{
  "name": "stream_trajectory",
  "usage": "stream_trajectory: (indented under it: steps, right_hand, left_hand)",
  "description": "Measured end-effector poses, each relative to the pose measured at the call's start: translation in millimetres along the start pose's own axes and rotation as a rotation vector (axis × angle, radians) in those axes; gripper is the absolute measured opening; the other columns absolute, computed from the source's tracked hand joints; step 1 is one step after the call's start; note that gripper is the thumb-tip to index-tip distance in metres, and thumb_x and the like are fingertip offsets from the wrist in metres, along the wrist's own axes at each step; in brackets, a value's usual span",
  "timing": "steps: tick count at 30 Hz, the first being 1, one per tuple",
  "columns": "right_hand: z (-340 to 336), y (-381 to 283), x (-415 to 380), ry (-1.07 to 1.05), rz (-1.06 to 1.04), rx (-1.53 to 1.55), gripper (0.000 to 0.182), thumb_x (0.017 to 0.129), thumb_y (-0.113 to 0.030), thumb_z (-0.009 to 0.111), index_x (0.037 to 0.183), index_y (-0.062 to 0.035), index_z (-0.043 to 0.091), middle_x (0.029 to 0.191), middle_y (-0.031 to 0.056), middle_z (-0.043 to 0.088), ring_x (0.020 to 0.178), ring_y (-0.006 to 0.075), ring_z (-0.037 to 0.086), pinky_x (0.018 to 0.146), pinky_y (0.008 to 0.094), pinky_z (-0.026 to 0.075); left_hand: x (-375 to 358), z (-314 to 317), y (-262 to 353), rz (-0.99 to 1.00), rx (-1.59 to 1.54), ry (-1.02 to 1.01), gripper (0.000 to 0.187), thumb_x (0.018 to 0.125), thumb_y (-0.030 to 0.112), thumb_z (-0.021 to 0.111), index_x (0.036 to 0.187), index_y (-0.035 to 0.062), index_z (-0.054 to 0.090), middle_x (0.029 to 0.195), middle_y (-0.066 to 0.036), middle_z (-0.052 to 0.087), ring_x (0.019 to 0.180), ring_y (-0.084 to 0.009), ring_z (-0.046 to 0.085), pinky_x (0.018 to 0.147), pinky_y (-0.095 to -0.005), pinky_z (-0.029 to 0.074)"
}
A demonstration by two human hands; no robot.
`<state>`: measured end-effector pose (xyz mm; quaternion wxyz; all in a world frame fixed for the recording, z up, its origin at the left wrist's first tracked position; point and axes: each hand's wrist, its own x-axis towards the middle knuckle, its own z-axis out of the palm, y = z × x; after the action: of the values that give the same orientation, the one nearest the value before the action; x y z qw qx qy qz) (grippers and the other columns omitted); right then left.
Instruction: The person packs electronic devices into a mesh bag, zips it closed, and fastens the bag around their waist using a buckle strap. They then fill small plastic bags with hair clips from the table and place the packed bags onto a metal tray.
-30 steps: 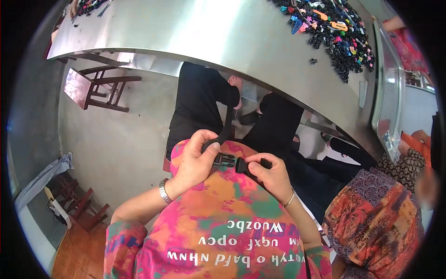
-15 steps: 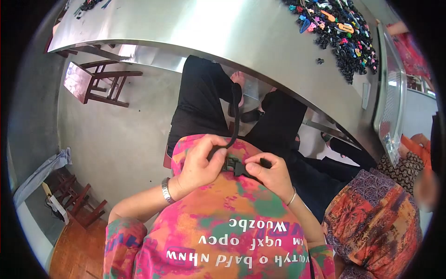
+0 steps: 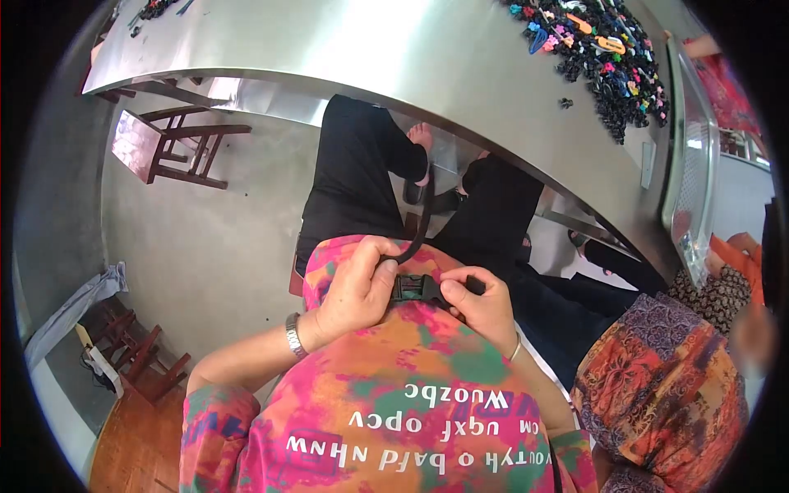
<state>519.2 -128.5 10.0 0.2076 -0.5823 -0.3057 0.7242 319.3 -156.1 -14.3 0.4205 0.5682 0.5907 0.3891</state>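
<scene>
A black plastic side-release buckle (image 3: 413, 287) lies across the front of my multicoloured shirt (image 3: 386, 353) at the waist. Its two halves are in line and appear to meet. My left hand (image 3: 359, 283) is closed around the buckle's left end and a black strap (image 3: 425, 215), whose loose tail curves up over my lap. With thumb and fingers pinched, my right hand (image 3: 479, 306) grips the buckle's right end; a short black strap piece shows between its fingers. Both palms and part of the strap are hidden.
A metal table (image 3: 345, 49) stands ahead, bearing a heap of small dark and coloured hair clips (image 3: 612, 66). A wooden chair (image 3: 177, 148) is at the left. Another person in a patterned top (image 3: 657, 378) sits close on my right, beside a metal tray (image 3: 694, 148).
The buckle's right half has turned from a slant to lie level with the left half. My right hand has shifted slightly right. The strap tail has swung a little to the right.
</scene>
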Motion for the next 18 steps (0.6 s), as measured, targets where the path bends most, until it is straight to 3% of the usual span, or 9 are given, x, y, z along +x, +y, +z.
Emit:
stream_trajectory:
  steps: [11, 13, 18]
  right_hand:
    - [-2, -4, 3, -0.042, 0.024, -0.122, 0.018, 0.084, -0.014, 0.068, 0.094, 0.0001, 0.064, 0.075, -0.0006, 0.060, 0.059, 0.0029, 0.051, 0.052, 0.0179, 0.041]
    - [0, -5, 3, -0.056, 0.017, -0.162, 0.018, 0.084, -0.015, 0.068, 0.094, 0.0000, 0.065, 0.075, -0.0006, 0.061, 0.061, 0.0030, 0.051, 0.053, 0.0181, 0.041]
    - [-1, -5, 6, -0.058, -0.011, -0.188, 0.019, 0.083, -0.015, 0.069, 0.094, -0.0001, 0.065, 0.075, -0.0003, 0.061, 0.061, 0.0031, 0.051, 0.054, 0.0185, 0.042]
  left_hand:
    - [2, -2, -4, -0.044, -0.080, -0.101, 0.012, 0.086, -0.002, 0.052, 0.097, 0.0030, 0.052, 0.089, -0.007, 0.064, 0.076, -0.0133, 0.063, 0.067, -0.0255, 0.049]
    - [4, 0, -3, 0.080, -0.049, -0.062, 0.011, 0.086, -0.001, 0.053, 0.097, 0.0028, 0.052, 0.087, -0.006, 0.063, 0.075, -0.0141, 0.063, 0.066, -0.0262, 0.049]
    - [4, 4, -9, 0.049, -0.102, -0.101, 0.011, 0.086, -0.001, 0.052, 0.097, 0.0017, 0.051, 0.085, -0.007, 0.059, 0.074, -0.0165, 0.061, 0.067, -0.0276, 0.049]
